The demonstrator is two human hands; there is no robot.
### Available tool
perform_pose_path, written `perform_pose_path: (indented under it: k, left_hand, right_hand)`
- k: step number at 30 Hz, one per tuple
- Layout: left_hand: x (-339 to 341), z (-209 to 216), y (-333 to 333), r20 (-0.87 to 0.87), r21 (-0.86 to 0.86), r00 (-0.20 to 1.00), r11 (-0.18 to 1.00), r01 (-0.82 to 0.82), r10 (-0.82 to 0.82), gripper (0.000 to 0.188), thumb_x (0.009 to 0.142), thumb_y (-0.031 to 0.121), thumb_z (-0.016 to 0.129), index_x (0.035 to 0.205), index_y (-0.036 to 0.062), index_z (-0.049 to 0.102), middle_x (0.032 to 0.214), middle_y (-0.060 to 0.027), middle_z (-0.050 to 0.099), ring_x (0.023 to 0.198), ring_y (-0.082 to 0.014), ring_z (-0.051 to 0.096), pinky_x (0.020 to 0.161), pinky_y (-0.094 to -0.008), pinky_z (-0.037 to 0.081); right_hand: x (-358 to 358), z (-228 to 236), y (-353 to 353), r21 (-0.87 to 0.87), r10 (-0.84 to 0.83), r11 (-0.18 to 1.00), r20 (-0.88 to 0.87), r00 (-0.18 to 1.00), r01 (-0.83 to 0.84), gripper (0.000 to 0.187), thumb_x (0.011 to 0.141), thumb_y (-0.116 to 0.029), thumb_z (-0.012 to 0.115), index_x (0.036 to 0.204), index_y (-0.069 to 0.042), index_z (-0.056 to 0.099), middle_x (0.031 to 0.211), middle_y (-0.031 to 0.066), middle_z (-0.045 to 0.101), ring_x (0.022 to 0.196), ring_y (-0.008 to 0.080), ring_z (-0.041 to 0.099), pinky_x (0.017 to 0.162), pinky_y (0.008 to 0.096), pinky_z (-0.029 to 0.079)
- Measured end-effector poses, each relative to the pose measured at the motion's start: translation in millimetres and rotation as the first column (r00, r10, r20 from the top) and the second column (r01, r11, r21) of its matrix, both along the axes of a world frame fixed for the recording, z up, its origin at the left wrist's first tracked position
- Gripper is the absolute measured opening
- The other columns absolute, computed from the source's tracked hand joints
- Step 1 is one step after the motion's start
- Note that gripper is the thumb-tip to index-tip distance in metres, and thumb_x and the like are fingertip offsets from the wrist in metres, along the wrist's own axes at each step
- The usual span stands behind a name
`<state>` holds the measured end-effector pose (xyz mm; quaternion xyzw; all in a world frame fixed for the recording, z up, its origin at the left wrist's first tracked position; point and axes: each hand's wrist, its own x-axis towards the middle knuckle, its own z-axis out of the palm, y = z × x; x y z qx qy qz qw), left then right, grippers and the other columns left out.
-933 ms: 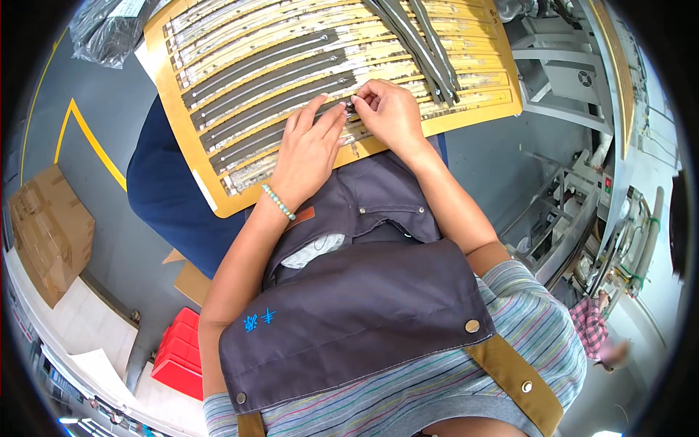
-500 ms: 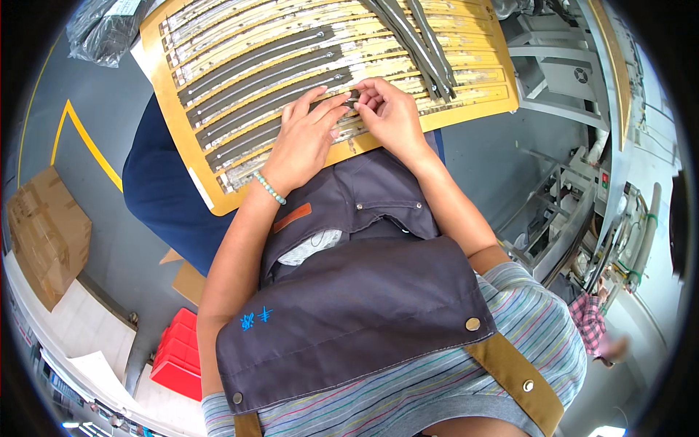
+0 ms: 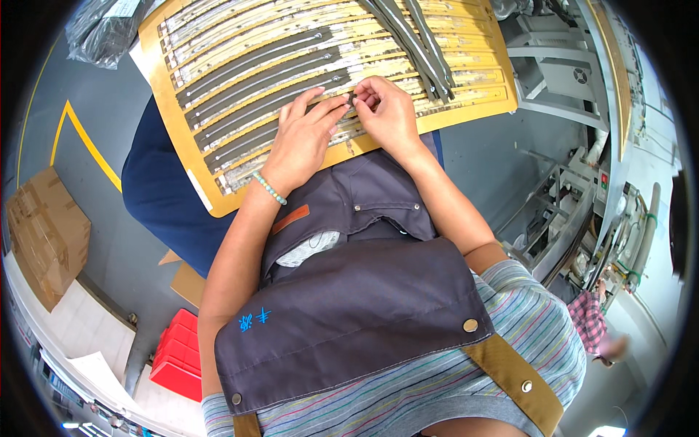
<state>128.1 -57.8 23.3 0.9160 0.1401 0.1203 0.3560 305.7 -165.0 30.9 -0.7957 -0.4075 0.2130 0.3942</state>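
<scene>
Across my lap lies a yellow board [image 3: 473,109] with long parallel slots. Three dark zippers [image 3: 255,63] with silvery teeth lie flat in slots on its left half. A further dark zipper [image 3: 244,148] runs in the slot nearest me, partly hidden beneath my left hand [image 3: 302,146]. That hand rests with its fingers stretched out along the strip. My right hand [image 3: 387,116] is closed in a pinch on the zipper's right end, just beyond the left fingertips. A bundle of loose dark zippers [image 3: 411,47] lies across the board's far right part.
Grey metal frames and machinery [image 3: 575,76] stand to the right. On the left are a cardboard box [image 3: 51,233], a red bin [image 3: 178,353] and a dark plastic-wrapped bundle [image 3: 105,33]. Another person in a checked pink shirt [image 3: 586,320] is at the lower right.
Both hands stay at the same zipper. The right fingers have closed in slightly at its end, and the left fingertips have shifted a little.
</scene>
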Motion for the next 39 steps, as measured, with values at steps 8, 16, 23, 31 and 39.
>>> perform_pose_path:
  k: [8, 16, 23, 31, 39]
  left_hand:
    - [20.9, 1.1, -16.8, -0.049, 0.32, 0.999, 0.947, 0.018, -0.002, 0.051, 0.096, 0.019, 0.07, 0.146, 0.0102, 0.063, 0.152, 0.0004, 0.057, 0.144, -0.0288, 0.046, 0.118, -0.0491, 0.036]
    - [-27.3, 6.3, 6.0, -0.082, 0.267, 0.995, 0.961, 0.078, -0.058, 0.054, 0.096, 0.015, 0.067, 0.15, 0.0085, 0.059, 0.166, 0.0001, 0.047, 0.153, -0.0293, 0.04, 0.124, -0.0497, 0.033]
    - [-153.0, 36.4, 42.3, -0.209, 0.295, 0.961, 0.949, -0.114, 0.181, 0.045, 0.094, 0.0, 0.066, 0.138, 0.011, 0.069, 0.151, 0.003, 0.064, 0.147, -0.0353, 0.048, 0.117, -0.0489, 0.037]
    - [-159.5, 64.2, 20.1, 0.017, 0.141, 0.915, 0.905, -0.401, 0.403, 0.036, 0.094, -0.001, 0.067, 0.128, 0.0079, 0.073, 0.141, -0.0069, 0.07, 0.139, -0.0356, 0.056, 0.114, -0.047, 0.045]
    - [-62.1, 107.4, -27.2, 0.228, -0.239, 0.932, 0.944, -0.228, 0.283, 0.038, 0.095, 0.022, 0.077, 0.129, 0.005, 0.071, 0.132, -0.0143, 0.072, 0.128, -0.0382, 0.062, 0.108, -0.0468, 0.048]
  right_hand:
    - [11.0, 9.1, -8.2, 0.059, -0.049, 0.997, -0.054, 0.997, 0.052, 0.008, 0.092, -0.001, 0.076, 0.099, 0.001, 0.074, 0.095, 0.0062, 0.072, 0.08, 0.0111, 0.069, 0.069, 0.0266, 0.056]
    - [90.0, 21.0, -26.5, 0.128, -0.258, 0.966, 0.412, 0.874, 0.225, 0.013, 0.093, -0.014, 0.075, 0.101, -0.003, 0.077, 0.092, 0.0112, 0.074, 0.08, 0.0225, 0.071, 0.074, 0.0351, 0.057]
    - [143.8, 5.8, -45.6, -0.199, -0.219, 0.947, 0.173, 0.96, 0.252, 0.026, 0.092, -0.025, 0.08, 0.106, -0.002, 0.081, 0.095, 0.0128, 0.077, 0.087, 0.0251, 0.074, 0.079, 0.0361, 0.057]
    - [114.1, 56.2, -32.9, 0.114, -0.171, 0.984, 0.425, 0.889, 0.135, 0.016, 0.094, -0.011, 0.079, 0.107, -0.001, 0.08, 0.095, 0.0116, 0.076, 0.084, 0.022, 0.073, 0.077, 0.0326, 0.057]
    - [-26.4, 142.9, -11.2, 0.083, 0.681, 0.73, -0.001, 0.732, -0.679, 0.011, 0.089, -0.003, 0.079, 0.099, 0.0, 0.075, 0.089, 0.0119, 0.071, 0.084, 0.0278, 0.07, 0.074, 0.0365, 0.054]
